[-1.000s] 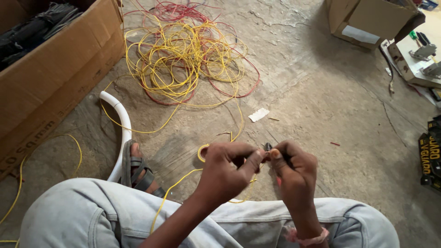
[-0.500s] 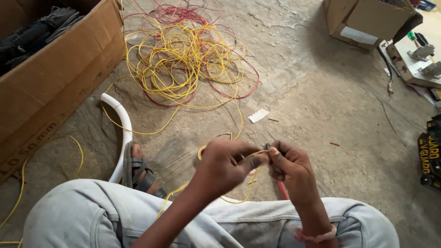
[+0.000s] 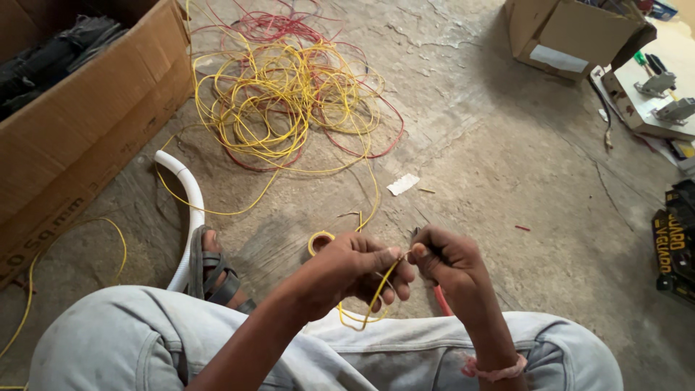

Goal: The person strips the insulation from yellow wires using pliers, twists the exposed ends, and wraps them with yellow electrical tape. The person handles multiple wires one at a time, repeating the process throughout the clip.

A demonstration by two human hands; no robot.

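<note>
**Inspector:** Step in hand?

**Assessor:** Work on the end of a yellow wire (image 3: 378, 293). The left hand (image 3: 355, 271) is clenched around the wire, thumb pressing toward its tip. The right hand (image 3: 445, 257) is closed on a thin dark tool (image 3: 415, 233); only its tip shows, so I cannot tell what kind. In my judgement the wire end is being dressed or stripped.

**Inspector:** What does the next move call for?

**Assessor:** A steady pinch from the left hand and a short, controlled pull from the right, both hands kept close together.

**Inspector:** Where does the wire lie?

**Assessor:** Between the two hands, near the person's knees. It loops down below the left hand and runs far-left toward the tangle of yellow and red wire (image 3: 289, 94) on the concrete floor (image 3: 507, 166). A roll of yellow tape (image 3: 319, 240) sits just beyond the left hand. A red wire (image 3: 441, 298) drops below the right hand.
</note>
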